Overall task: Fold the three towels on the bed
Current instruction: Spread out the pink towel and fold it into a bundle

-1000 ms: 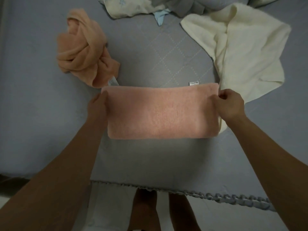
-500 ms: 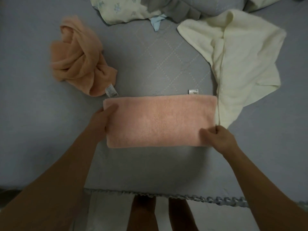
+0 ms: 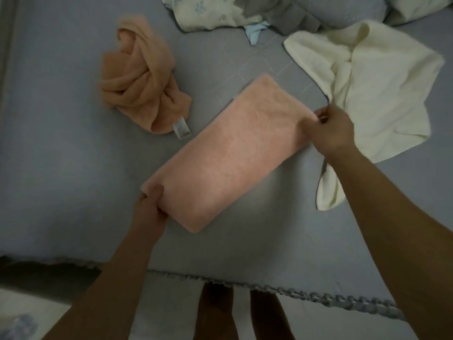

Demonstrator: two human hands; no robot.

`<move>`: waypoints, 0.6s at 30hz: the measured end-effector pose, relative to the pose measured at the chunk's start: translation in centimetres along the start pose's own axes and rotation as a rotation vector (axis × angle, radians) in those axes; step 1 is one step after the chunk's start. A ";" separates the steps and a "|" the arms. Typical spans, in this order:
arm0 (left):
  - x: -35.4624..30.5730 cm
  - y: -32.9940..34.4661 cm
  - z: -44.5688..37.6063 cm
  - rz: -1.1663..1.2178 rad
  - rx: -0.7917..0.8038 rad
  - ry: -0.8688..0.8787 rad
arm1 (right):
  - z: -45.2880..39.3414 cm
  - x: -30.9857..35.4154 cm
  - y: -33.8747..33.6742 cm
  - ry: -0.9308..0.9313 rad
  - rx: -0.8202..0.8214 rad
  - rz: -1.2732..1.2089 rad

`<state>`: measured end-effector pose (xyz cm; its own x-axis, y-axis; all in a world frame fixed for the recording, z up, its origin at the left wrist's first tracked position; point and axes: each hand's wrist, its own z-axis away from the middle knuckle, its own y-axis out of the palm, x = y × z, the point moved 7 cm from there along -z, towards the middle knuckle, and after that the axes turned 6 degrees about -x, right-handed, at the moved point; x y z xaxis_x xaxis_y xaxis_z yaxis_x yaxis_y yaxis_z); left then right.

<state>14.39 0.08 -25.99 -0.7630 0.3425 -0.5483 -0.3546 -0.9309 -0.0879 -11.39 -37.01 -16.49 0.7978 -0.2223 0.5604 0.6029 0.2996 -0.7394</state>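
A pink towel (image 3: pixel 230 153), folded into a long rectangle, lies diagonally on the grey bed (image 3: pixel 61 168). My left hand (image 3: pixel 149 209) grips its near-left end, thumb on top. My right hand (image 3: pixel 333 131) pinches its far-right end. An orange towel (image 3: pixel 139 77) sits crumpled in a heap at the upper left, its white label showing. A cream towel (image 3: pixel 375 94) lies spread and rumpled at the upper right, partly under my right forearm.
Pillows and a flowered cloth (image 3: pixel 208 13) are piled along the far side of the bed. The bed's scalloped front edge (image 3: pixel 318 295) runs across the bottom, with my legs and the pale floor below it.
The pink towel has turned from lying straight across to lying diagonally. My left hand pulled its end nearer; my right hand carried the other end away and to the right.
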 end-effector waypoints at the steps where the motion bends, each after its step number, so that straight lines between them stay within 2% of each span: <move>1: 1.5 -0.1 1.0 -0.060 0.032 -0.048 | -1.0 1.0 0.3 0.005 -0.038 -0.078; 4: 5.9 0.1 3.6 -0.369 0.191 -0.178 | -1.4 0.3 2.6 0.150 -0.022 -0.249; 7: 7.9 0.6 5.3 -0.607 0.285 -0.184 | 4.2 -3.1 6.6 0.186 0.231 -0.137; 9: 7.0 1.2 5.2 -0.604 0.258 -0.067 | 10.1 -6.4 9.1 0.237 0.400 -0.129; 11: 5.5 1.9 4.7 -0.496 0.238 0.054 | 15.8 -9.9 10.8 0.347 0.528 -0.168; 14: 4.9 2.2 4.3 -0.406 0.247 0.023 | 23.2 -13.1 13.1 0.495 0.810 -0.239; 16: 5.4 2.2 4.5 -0.546 0.266 0.013 | 25.6 -14.1 13.7 0.543 0.858 -0.285; 18: 5.5 2.2 5.0 -0.689 0.267 0.085 | 25.7 -14.5 13.3 0.565 0.776 -0.357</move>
<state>6.72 0.55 -25.06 -0.2800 0.8164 -0.5050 -0.8652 -0.4426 -0.2358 -15.05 -5.96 -24.92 0.5780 -0.7609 0.2949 0.7973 0.6035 -0.0057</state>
